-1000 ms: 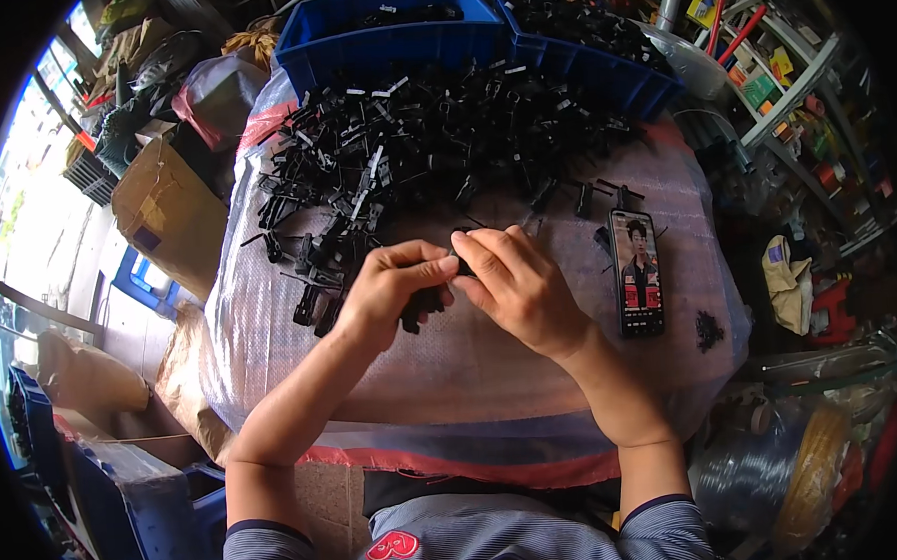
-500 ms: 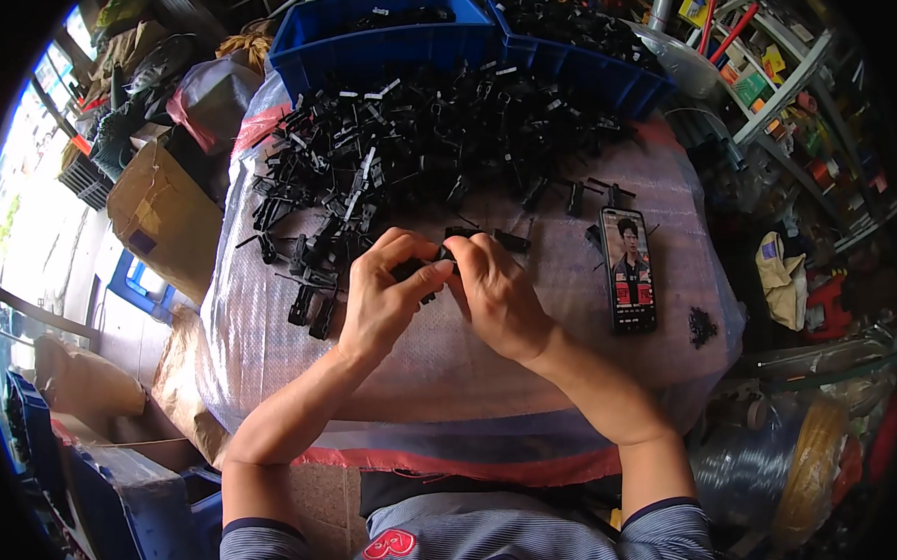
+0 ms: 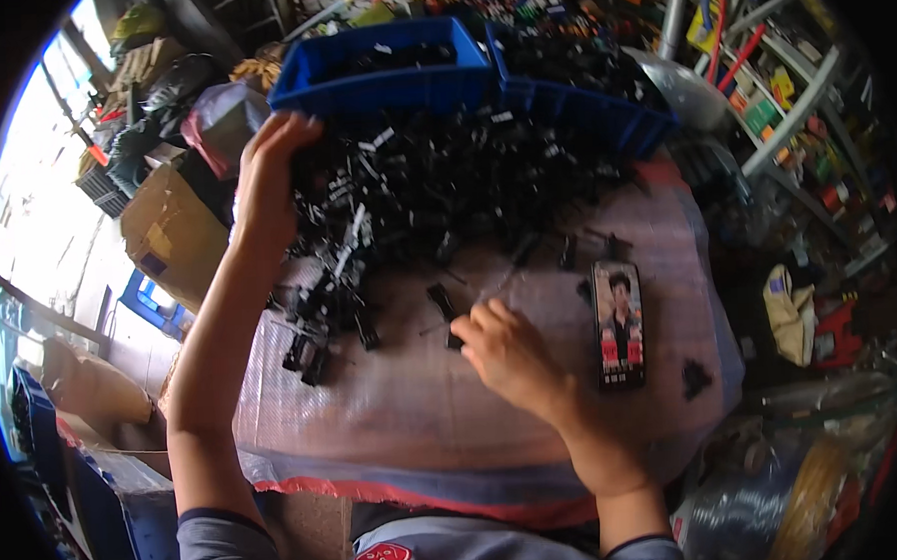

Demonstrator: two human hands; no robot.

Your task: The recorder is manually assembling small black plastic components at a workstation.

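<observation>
At the far left of the table my left hand (image 3: 275,157) is stretched out beside the heap of black plastic parts (image 3: 444,180), close to the near left corner of a blue bin (image 3: 380,93). Motion smears its fingers, and whether they hold anything is unclear. My right hand (image 3: 512,352) is low over the middle of the cloth, its fingers curled in. Thumb and fingertips pinch the near end of a small black plastic part (image 3: 441,302) with thin prongs. A few more black parts (image 3: 311,351) lie in a clump left of it.
A lit phone (image 3: 620,323) lies on the right side of the woven plastic cloth (image 3: 405,422), with a small black pile (image 3: 695,377) beyond it. A second blue bin (image 3: 591,114) holds more black parts. Cardboard (image 3: 173,237) stands left of the table, metal shelving (image 3: 796,110) right.
My hands were together over the table's middle, working on a small black part. My left hand has swung far out to the upper left; my right has moved slightly nearer. The view has shifted a little.
</observation>
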